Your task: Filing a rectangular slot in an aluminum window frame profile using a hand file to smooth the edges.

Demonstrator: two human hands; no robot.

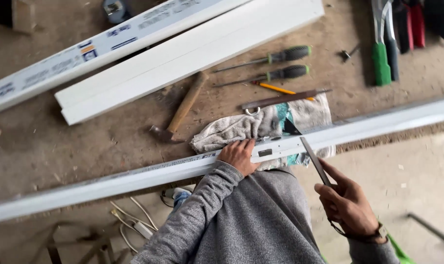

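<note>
Left hand (238, 155) flat, fingers together, pressing long white plastic profile strip (378, 125) lying along near bench edge, right hand (347, 203) fingers closed round thin flat metal file (314, 160) angled onto strip, crumpled grey rag (261, 124) just beyond, wooden-handled hammer (180, 112) farther left
</note>
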